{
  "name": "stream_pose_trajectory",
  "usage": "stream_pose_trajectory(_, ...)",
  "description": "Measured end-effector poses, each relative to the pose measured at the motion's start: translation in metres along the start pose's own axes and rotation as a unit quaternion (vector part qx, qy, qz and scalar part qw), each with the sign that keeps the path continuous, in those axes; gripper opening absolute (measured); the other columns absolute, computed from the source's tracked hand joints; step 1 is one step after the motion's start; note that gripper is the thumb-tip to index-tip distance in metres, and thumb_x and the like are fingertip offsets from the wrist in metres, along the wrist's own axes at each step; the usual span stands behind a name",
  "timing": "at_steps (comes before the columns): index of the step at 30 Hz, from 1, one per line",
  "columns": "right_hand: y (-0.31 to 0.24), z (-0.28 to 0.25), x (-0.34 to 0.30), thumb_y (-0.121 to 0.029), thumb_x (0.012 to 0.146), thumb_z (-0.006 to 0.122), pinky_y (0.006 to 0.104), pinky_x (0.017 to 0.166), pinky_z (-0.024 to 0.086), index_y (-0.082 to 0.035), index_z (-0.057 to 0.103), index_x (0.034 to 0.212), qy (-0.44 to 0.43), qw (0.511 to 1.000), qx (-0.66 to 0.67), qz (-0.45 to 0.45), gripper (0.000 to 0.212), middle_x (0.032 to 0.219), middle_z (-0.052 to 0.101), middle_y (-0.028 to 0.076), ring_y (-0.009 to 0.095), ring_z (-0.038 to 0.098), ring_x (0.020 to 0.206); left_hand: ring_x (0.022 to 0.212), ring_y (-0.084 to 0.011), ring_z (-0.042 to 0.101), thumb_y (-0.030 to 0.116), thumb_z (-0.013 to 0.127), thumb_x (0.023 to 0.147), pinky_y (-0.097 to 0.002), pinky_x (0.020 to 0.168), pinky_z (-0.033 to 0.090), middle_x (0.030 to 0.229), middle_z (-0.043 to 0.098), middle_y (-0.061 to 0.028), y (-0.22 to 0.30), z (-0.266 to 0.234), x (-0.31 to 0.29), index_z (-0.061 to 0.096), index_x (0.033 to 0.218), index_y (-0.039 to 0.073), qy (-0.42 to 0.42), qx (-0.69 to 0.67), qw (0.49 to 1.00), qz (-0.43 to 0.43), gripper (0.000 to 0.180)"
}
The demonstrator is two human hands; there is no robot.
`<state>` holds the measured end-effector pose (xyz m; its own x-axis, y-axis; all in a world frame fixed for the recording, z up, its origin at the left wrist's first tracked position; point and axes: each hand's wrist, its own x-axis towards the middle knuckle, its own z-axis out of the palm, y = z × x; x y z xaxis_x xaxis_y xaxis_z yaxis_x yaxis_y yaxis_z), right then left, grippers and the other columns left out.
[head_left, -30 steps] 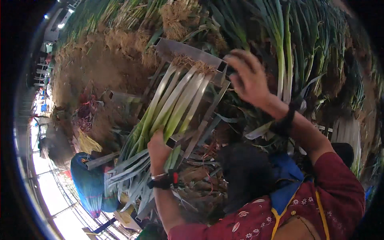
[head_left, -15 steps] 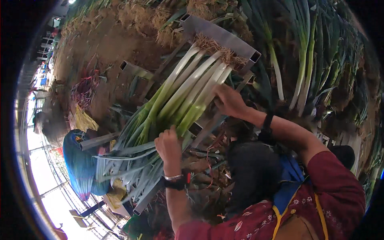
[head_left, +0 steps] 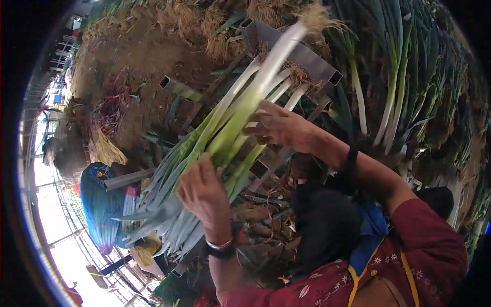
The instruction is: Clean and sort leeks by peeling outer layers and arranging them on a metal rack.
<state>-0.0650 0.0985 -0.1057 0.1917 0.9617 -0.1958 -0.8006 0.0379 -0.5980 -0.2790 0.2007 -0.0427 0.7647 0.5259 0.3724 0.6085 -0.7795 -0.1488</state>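
Note:
One leek (head_left: 279, 56) is raised at a slant over the others, with its root end blurred and nearest to me. My right hand (head_left: 286, 128) has its fingers curled against the pale green part of this leek, some of the fingertips hidden. Lower down, my left hand (head_left: 204, 194) closes at its leafy part; motion blurs those fingers. Beneath lie several leeks (head_left: 225, 105) side by side, white ends toward the upper right and leaves (head_left: 174, 215) fanning to the lower left. Their roots (head_left: 302, 77) lie near a metal end plate (head_left: 312, 59).
Metal bars (head_left: 179, 89) of the rack stick out at the left, another (head_left: 128, 179) lower down. Loose leeks (head_left: 391, 92) stand heaped at the right. A blue bundle (head_left: 99, 204) and a yellow sack (head_left: 110, 151) sit at the left. Leaf scraps (head_left: 266, 220) litter the ground.
One leek has come up above the bundle, its roots now past the metal plate. My right hand has shifted left and down, and my left hand slightly left, both now against this leek.

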Motion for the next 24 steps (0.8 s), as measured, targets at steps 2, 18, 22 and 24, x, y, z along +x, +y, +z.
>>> stream_pose_trajectory(2,-0.008,0.001,-0.002,-0.021,0.095,0.057,0.0473,0.101,0.045,-0.009,0.038,0.142,-0.04,0.998,0.047,-0.029,0.052,0.13,0.057,0.012,0.03,0.056,0.12,0.103,-0.0269,0.059,0.016,0.075,0.072,-0.0396,0.086,0.045,0.111,0.061,-0.0077,0.01,-0.008,0.014,0.062,0.122,0.01,-0.105,-0.177,0.978,0.041,0.053)
stream_pose_trajectory(18,-0.005,-0.022,-0.012,-0.027,0.095,0.061,0.0415,0.097,0.048,-0.012,0.058,0.119,0.143,0.985,0.048,0.085,0.028,0.111,0.068,0.004,0.018,0.064,0.104,0.103,-0.0401,0.058,0.033,0.084,0.065,-0.0482,0.085,0.051,0.121,0.051,-0.0148,-0.036,0.148,0.07,0.043,0.135,0.012,-0.308,-0.076,0.948,0.017,0.083)
stream_pose_trajectory(22,-0.004,-0.021,-0.014,-0.028,0.095,0.061,0.0408,0.097,0.048,-0.012,0.059,0.12,0.165,0.98,0.041,0.101,0.029,0.112,0.068,0.003,0.018,0.064,0.105,0.106,-0.0386,0.06,0.026,0.081,0.067,-0.048,0.083,0.052,0.124,0.051,-0.0157,-0.027,0.148,0.063,0.046,0.127,0.011,-0.36,-0.105,0.927,-0.003,0.072)
stream_pose_trajectory(24,-0.005,-0.016,-0.013,-0.025,0.096,0.059,0.0427,0.1,0.046,-0.009,0.053,0.129,0.163,0.979,0.038,0.114,0.037,0.121,0.064,0.005,0.02,0.061,0.111,0.106,-0.0376,0.061,0.022,0.08,0.067,-0.0477,0.082,0.053,0.122,0.055,-0.0164,-0.039,0.142,0.058,0.046,0.126,0.011,-0.283,-0.117,0.952,0.004,0.069)
